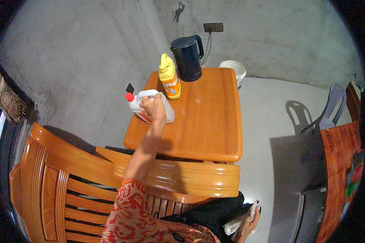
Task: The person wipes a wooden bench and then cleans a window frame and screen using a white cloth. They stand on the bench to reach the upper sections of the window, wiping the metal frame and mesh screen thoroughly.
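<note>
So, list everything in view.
Glossy wooden table: one, orange, centre
Red-capped plastic jug: one, white, table's left
Handled plastic bottle: one, yellow, beyond jug
Lidded kettle: one, black, table's far end
Plastic bucket: one, white, beyond table
Wall plates: two, dark, on walls
Hanging key-like object: one, dark, wall
Slatted wooden seat: one, orange, lower left
Plastic chair: one, grey, right
Wooden furniture: one, reddish, right
Patterned textile: one, brown, left edge
Folded cloth: one, white, lower right
Fabric: one, black, lower centre
Shirt sleeve: one, red-patterned, lower centre
Left hand: one, bare, gripping jug's handle
Right hand: one, bare, holding cloth
</note>
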The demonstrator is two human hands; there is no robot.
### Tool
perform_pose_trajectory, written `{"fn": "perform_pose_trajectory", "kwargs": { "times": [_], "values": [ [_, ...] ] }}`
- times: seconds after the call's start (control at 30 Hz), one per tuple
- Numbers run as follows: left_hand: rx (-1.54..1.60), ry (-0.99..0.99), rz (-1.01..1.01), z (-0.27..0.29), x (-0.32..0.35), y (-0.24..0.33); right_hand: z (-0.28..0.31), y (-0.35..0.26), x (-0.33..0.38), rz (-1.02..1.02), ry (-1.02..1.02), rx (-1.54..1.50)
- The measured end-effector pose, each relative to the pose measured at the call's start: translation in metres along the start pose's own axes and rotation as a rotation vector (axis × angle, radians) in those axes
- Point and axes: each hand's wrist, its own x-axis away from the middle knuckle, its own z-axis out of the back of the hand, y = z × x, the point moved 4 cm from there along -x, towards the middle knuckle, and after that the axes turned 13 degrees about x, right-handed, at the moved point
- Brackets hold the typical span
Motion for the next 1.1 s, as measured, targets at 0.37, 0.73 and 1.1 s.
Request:
{"fn": "perform_pose_trajectory", "kwargs": {
  "times": [0.37,0.73,1.1],
  "values": [
    [-0.076,-0.045,0.096,-0.036,-0.023,0.015,-0.024,-0.043,-0.021,0.124,-0.137,0.215],
    [-0.172,-0.041,-0.302,0.058,-0.037,-0.034,-0.039,-0.039,-0.032,0.150,-0.184,0.274],
    [0.305,-0.479,0.018,0.047,-0.065,-0.089,-0.039,-0.040,-0.030,0.122,-0.135,0.321]
  ]
}}
